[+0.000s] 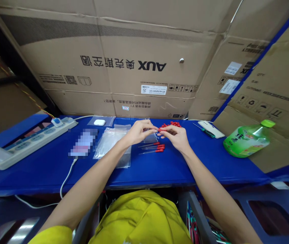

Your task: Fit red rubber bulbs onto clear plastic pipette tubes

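Observation:
Both my hands meet over the middle of the blue table [45, 166]. My left hand [139, 131] is closed in a pinch on a thin metal pin. My right hand [175, 136] pinches a small red cap [160, 129] right against that pin's end. Just below my fingers lie several thin pins with red caps [157, 148] in a row. A small pile of loose red caps [173, 124] sits just behind my right hand. Clear plastic bags [111, 144] lie left of my left hand.
A white power strip [29, 140] lies at the left with a white cable [66, 176] running off the front edge. A white earbud case [99, 122], a white phone [211, 128], a small screwdriver [205, 131] and a green bottle [248, 139] lying on its side are on the table. Cardboard boxes [124, 64] wall the back.

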`<state>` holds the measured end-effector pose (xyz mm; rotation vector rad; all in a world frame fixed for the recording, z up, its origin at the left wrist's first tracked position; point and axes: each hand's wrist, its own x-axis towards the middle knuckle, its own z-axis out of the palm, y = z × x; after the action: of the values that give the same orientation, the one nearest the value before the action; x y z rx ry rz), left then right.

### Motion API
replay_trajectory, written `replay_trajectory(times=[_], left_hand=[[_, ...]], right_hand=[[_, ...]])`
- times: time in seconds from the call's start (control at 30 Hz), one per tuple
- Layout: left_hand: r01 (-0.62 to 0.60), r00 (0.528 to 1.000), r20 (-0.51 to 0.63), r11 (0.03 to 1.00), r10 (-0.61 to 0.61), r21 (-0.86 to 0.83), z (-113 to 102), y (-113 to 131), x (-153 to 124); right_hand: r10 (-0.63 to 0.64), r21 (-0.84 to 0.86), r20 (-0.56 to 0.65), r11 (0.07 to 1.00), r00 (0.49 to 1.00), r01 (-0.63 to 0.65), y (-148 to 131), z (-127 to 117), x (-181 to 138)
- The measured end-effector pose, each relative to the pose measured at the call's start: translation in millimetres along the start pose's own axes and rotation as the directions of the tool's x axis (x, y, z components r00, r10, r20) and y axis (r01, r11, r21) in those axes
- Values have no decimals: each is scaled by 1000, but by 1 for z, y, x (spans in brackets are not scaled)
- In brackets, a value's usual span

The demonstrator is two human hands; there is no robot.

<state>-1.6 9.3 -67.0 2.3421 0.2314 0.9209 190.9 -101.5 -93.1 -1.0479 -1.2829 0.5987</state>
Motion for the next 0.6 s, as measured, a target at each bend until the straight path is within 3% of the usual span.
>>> replay_trajectory(times=[0.4,0.6], left_hand=[[83,984,-155,996,-84,-13,0,-4,2],[154,987,-24,985,-156,-72,2,0,1]], right_hand=[[39,5,11,999,999,-39,-3,0,3],[11,0,-55,1000,998,-11,-3,-2,4]])
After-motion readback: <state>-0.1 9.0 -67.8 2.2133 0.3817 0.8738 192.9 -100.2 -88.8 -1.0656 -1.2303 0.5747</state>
